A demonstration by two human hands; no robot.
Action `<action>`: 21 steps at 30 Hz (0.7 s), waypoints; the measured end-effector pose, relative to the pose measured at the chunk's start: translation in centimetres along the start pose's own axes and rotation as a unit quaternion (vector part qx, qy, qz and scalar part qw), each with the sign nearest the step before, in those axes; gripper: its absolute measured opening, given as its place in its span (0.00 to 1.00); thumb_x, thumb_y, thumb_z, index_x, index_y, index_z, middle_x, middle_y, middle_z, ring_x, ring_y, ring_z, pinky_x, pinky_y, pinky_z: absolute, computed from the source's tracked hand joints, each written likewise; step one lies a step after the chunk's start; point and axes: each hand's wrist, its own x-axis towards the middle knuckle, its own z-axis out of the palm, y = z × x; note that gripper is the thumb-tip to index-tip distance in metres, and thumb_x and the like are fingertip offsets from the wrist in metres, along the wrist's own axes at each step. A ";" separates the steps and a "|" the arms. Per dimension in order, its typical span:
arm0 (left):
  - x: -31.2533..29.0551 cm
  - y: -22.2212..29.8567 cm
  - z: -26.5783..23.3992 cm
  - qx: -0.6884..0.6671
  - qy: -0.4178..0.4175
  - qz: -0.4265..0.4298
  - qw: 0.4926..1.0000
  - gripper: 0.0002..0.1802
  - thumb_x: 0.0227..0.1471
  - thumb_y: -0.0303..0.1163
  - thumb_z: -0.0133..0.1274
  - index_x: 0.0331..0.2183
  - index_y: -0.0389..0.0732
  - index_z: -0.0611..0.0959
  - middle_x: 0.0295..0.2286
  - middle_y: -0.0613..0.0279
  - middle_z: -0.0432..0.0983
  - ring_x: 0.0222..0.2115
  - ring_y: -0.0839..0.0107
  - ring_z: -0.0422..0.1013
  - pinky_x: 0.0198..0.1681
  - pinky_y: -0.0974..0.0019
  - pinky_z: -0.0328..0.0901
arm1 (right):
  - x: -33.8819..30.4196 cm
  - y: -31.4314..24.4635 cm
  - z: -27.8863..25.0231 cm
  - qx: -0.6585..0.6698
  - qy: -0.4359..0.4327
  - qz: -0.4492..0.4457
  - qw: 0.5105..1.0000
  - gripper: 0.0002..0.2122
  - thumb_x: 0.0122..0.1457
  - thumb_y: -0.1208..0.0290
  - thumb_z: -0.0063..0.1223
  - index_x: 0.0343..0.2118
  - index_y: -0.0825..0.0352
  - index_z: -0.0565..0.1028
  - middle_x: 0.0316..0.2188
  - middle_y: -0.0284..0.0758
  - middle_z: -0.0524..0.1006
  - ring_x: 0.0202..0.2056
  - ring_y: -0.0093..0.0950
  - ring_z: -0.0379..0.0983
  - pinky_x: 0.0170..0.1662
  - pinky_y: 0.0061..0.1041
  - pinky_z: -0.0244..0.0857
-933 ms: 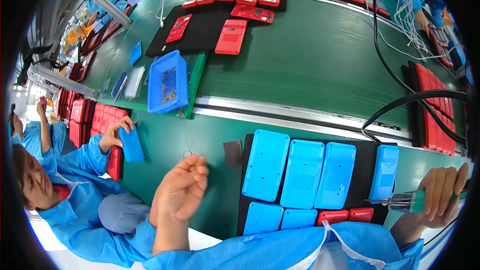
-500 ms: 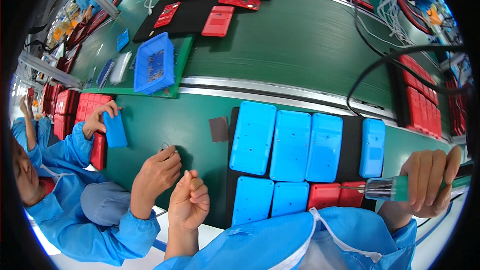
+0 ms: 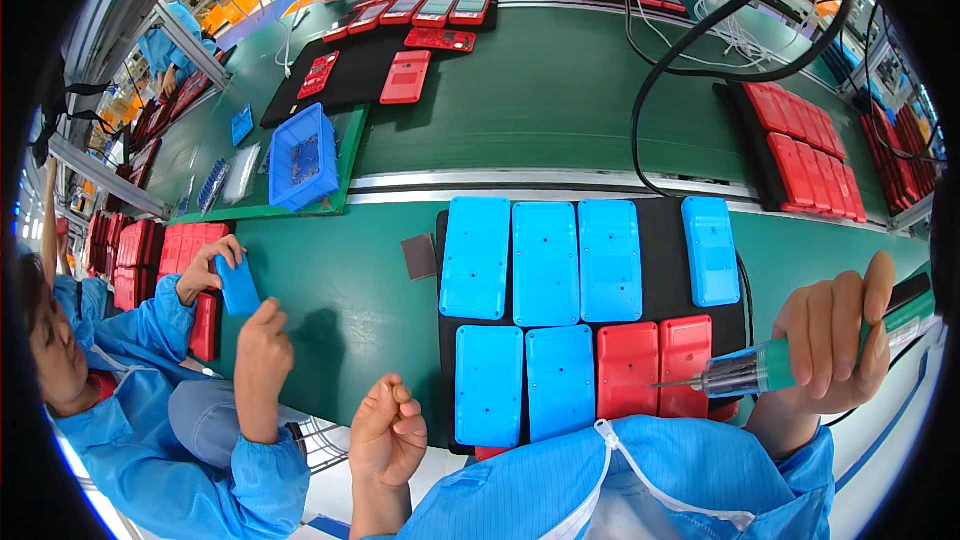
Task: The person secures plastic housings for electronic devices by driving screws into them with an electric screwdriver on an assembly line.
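Note:
My right hand [image 3: 838,335] grips a green-and-black electric screwdriver [image 3: 772,366], its thin bit pointing left over two red plastic cases [image 3: 627,365]. Off to the left, my left hand [image 3: 388,432] is closed in a pinch, thumb against fingers; whatever it may hold is too small to make out. Between the hands a black mat [image 3: 655,245] carries several blue plastic cases [image 3: 475,258] in two rows, with small screw holes showing. One narrower blue case [image 3: 710,252] lies apart on the mat's right side. The red cases sit in the nearer row.
At left a co-worker's hand [image 3: 212,265] holds a blue case [image 3: 238,285]; their other hand [image 3: 263,355] is raised nearby. A blue bin [image 3: 303,158] of small parts stands beyond. Black cable [image 3: 640,130] hangs at right. Red cases [image 3: 800,145] lie farther back.
The view has shifted, so the mat and cases sit farther left. The co-worker's nearer hand has drawn back from beside my left hand. My right hand still holds the screwdriver over the red cases.

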 end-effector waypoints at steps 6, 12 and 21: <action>-1.3 -1.3 -0.8 0.028 -0.139 -0.005 0.990 0.15 0.53 0.43 0.43 0.25 0.41 0.71 0.13 0.71 0.56 0.13 0.80 0.53 0.15 0.79 0.50 | -1.8 -1.1 -0.1 -0.023 0.050 -0.022 0.998 0.07 0.55 0.74 0.43 0.30 0.64 0.57 0.11 0.28 0.62 0.09 0.18 0.61 0.16 0.17 0.63; -2.5 -3.6 3.2 0.254 -0.209 -0.004 0.944 0.15 0.54 0.41 0.40 0.26 0.40 0.70 0.14 0.65 0.60 0.12 0.80 0.52 0.13 0.78 0.47 | -3.0 -1.2 0.0 -0.030 0.065 -0.015 0.997 0.07 0.55 0.74 0.43 0.30 0.64 0.57 0.11 0.28 0.61 0.09 0.17 0.59 0.15 0.18 0.60; -2.5 -9.2 6.2 0.259 -0.329 -0.092 0.904 0.11 0.53 0.35 0.45 0.25 0.38 0.71 0.16 0.65 0.65 0.15 0.81 0.57 0.19 0.79 0.53 | -4.5 -2.9 -0.3 -0.031 0.058 -0.035 0.997 0.07 0.56 0.73 0.43 0.30 0.64 0.58 0.11 0.29 0.61 0.10 0.19 0.60 0.16 0.18 0.62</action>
